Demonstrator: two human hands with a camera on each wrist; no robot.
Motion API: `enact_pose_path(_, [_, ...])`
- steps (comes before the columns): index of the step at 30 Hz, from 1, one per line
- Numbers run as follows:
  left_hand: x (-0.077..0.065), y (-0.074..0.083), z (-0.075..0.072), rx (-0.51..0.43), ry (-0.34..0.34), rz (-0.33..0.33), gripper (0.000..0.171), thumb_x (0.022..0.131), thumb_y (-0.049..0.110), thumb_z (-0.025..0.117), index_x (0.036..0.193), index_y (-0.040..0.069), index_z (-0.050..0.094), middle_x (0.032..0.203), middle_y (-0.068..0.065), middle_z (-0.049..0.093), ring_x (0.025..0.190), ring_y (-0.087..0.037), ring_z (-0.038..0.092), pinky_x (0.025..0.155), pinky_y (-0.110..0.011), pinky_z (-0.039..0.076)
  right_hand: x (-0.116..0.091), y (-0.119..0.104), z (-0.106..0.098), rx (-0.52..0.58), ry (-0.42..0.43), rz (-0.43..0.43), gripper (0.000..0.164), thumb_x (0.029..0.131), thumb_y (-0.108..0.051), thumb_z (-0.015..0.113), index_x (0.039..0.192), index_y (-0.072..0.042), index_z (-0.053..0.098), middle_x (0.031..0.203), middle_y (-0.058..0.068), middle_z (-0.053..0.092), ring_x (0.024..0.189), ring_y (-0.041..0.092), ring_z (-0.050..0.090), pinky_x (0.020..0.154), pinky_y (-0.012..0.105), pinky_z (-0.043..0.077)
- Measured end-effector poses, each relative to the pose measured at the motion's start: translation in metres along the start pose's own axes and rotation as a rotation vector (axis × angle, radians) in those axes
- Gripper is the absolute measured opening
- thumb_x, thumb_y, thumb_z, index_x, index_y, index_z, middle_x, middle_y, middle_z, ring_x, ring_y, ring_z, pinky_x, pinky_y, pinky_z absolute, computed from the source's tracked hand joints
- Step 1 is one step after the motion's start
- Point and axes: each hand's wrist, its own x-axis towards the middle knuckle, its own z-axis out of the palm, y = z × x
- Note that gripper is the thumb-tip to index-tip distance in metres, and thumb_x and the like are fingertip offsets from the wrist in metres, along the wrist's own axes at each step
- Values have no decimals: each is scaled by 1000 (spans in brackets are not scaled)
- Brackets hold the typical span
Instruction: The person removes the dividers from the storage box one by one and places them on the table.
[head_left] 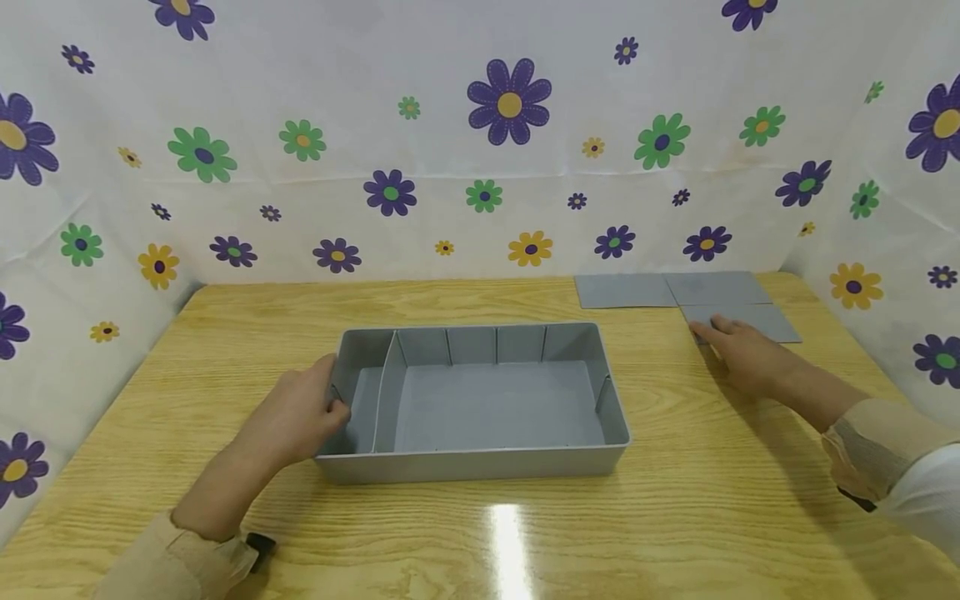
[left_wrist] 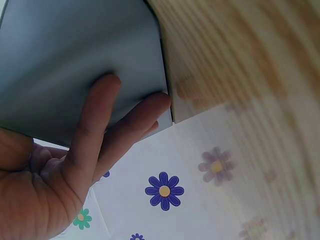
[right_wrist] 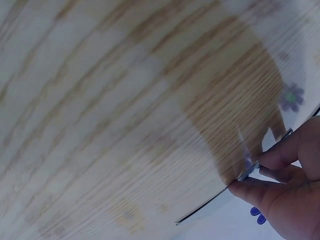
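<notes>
A grey rectangular storage box sits on the table with its top uncovered. One thin upright divider parts off its left end and bows slightly. My left hand grips the box's left wall, with the thumb over the rim. In the left wrist view, fingers lie against the grey outer side. Over to the right, my right hand is at the near left edge of a flat grey panel. Fingertips and thumb pinch that thin edge in the right wrist view.
Two more flat grey panels, one at the left and one at the right, lie along the table's back edge, bordering the held one. A white flowered cloth surrounds the wood-grain table at the back and sides.
</notes>
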Motion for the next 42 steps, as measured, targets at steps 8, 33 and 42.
enact_pose_path(8, [-1,0,0,2,6,4,48,79,7,48,122,-9,38,61,-2,44,53,-14,43,47,-32,39,0,-1,-1,-1,-9,-6,60,81,11,45,139,6,28,134,41,27,117,57,29,93,62,32])
enact_pose_path(33, [-5,-2,-2,-13,-8,-22,50,80,8,47,125,-10,36,59,-2,44,50,-14,43,46,-31,39,8,-12,-26,-67,65,-51,60,79,-1,52,136,3,34,134,40,30,113,56,35,89,63,36])
enact_pose_path(42, [-2,-2,-1,-11,-1,-10,48,79,8,45,123,-9,38,57,-1,41,49,-13,40,45,-31,37,26,-89,-84,-91,295,-274,42,82,-5,52,124,-4,53,131,22,48,114,38,47,88,51,44])
